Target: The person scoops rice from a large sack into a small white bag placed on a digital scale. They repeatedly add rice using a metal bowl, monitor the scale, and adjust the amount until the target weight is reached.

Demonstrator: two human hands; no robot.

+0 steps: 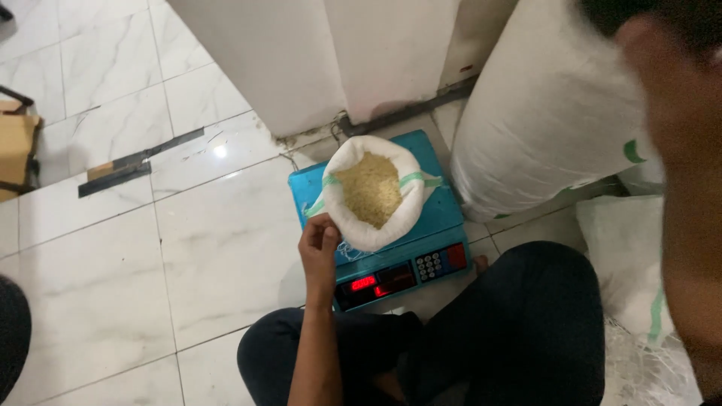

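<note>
Left hand (320, 242), just left of centre frame, fingers curled together, pinches the rolled rim of the white sack (371, 194) right beside it. The sack sits open on the blue scale (440, 225), mid-frame, full of pale yellow grain (368, 188).

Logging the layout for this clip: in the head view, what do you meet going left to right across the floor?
Brown cardboard box → dark metal strip → left hand at the rim of the small white sack of grain on the blue scale → large white sack.
</note>
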